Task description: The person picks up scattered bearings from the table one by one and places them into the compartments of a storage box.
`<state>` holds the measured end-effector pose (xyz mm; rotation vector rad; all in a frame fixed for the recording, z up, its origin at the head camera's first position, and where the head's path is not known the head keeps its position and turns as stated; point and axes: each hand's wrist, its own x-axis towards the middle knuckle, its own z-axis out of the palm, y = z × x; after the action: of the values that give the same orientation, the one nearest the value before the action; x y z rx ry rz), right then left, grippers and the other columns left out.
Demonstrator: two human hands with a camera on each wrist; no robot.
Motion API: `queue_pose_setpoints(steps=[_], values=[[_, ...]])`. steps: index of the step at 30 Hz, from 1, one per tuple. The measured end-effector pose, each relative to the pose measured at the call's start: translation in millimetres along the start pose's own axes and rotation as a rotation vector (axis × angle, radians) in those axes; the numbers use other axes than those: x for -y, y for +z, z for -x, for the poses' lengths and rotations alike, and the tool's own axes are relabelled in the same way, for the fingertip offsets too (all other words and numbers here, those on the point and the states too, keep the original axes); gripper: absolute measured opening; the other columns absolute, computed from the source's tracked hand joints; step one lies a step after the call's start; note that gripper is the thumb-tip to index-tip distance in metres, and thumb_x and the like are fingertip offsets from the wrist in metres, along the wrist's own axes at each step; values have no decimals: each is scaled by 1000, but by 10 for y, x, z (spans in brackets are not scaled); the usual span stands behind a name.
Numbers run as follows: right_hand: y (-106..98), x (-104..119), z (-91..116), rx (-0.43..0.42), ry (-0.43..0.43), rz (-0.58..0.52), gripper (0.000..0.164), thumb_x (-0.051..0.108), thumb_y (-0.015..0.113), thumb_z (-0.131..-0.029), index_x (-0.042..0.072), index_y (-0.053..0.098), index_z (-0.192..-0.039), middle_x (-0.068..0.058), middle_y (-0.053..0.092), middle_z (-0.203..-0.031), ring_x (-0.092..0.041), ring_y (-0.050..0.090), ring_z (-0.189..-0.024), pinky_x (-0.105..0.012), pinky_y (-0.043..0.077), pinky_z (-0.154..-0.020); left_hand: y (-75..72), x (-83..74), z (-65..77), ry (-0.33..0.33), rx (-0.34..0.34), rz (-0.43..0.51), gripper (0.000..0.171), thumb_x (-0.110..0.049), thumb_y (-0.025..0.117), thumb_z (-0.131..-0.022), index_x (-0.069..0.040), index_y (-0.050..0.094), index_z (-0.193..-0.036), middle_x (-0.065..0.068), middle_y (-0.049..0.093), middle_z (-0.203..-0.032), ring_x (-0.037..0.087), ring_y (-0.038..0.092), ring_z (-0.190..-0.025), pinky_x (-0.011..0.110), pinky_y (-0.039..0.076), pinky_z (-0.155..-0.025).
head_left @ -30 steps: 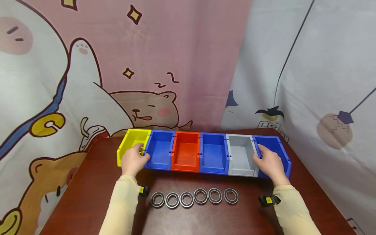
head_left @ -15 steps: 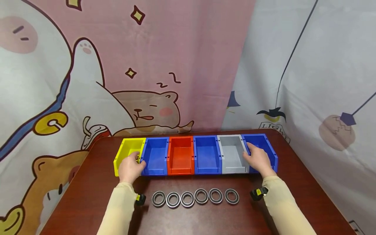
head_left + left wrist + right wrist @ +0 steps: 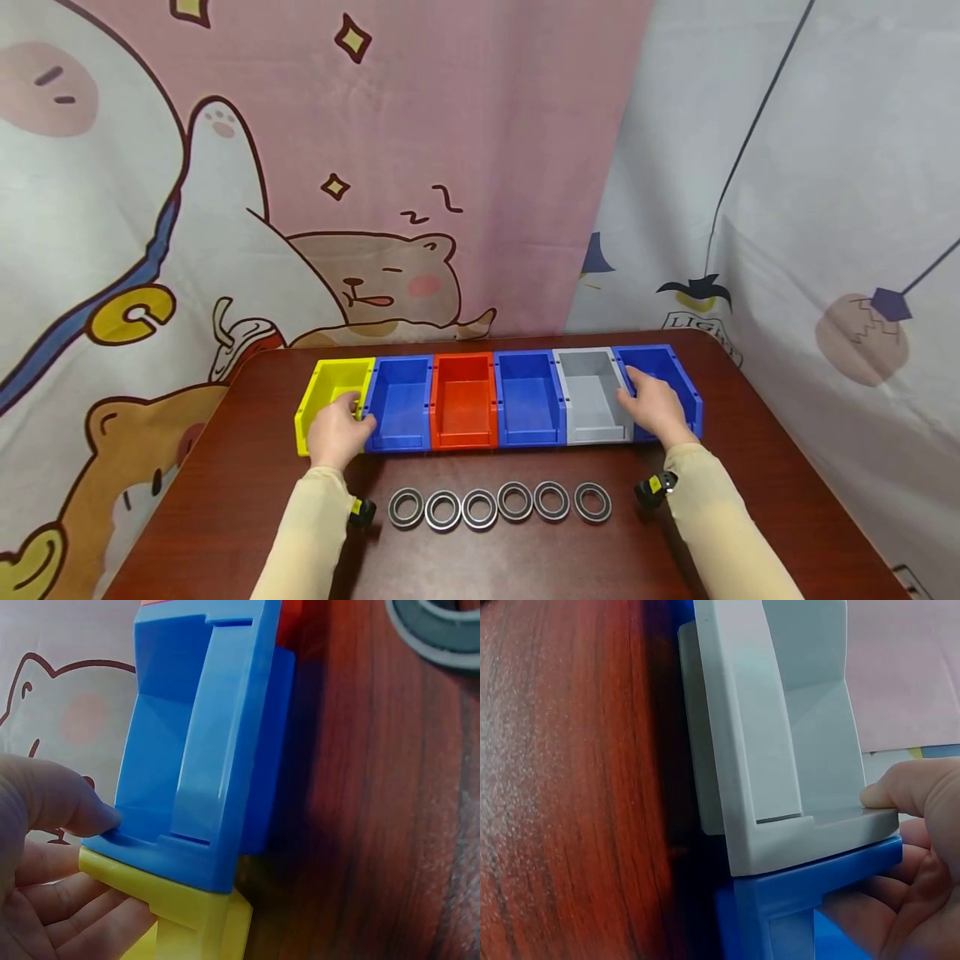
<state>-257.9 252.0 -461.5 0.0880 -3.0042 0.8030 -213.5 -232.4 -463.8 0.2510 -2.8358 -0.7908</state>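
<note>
A row of joined plastic storage bins runs across the table: yellow, blue, red, another blue, grey, then blue. My left hand pinches the double wall where yellow and blue meet. In the left wrist view its thumb is on the blue side, the fingers on the yellow side. My right hand likewise pinches the wall between grey and the end blue bin, thumb on the grey side. Nothing lies in the bins' visible parts.
Several ball bearings lie flat in a line on the brown table, in front of the bins. A curtain with cartoon animals hangs behind the table and along its sides.
The bin row has shifted left and looks smaller and lower, its yellow end swinging nearer. Both hands moved with it, keeping their grip. The bearings stayed put.
</note>
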Motion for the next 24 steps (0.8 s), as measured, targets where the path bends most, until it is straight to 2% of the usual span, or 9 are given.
queue_pose_setpoints(steps=[17,24], values=[[14,-16,-67,44,17,-33,62,20,58,-97,-12,35,-145,-36,41,-142,-53,44,-127,-62,38,-100,19,-25,-1,-25,-5,-16,52,-22,66,-85,4,59,-129,26,65,-119,42,63,-97,56,49,-80],[-26,11,37,95,-17,-46,65,19,56,-98,-14,29,-147,-38,36,-145,-54,37,-132,-62,33,-105,23,-10,0,-34,20,-23,52,-23,66,-87,5,56,-130,27,63,-120,42,63,-96,57,49,-81]])
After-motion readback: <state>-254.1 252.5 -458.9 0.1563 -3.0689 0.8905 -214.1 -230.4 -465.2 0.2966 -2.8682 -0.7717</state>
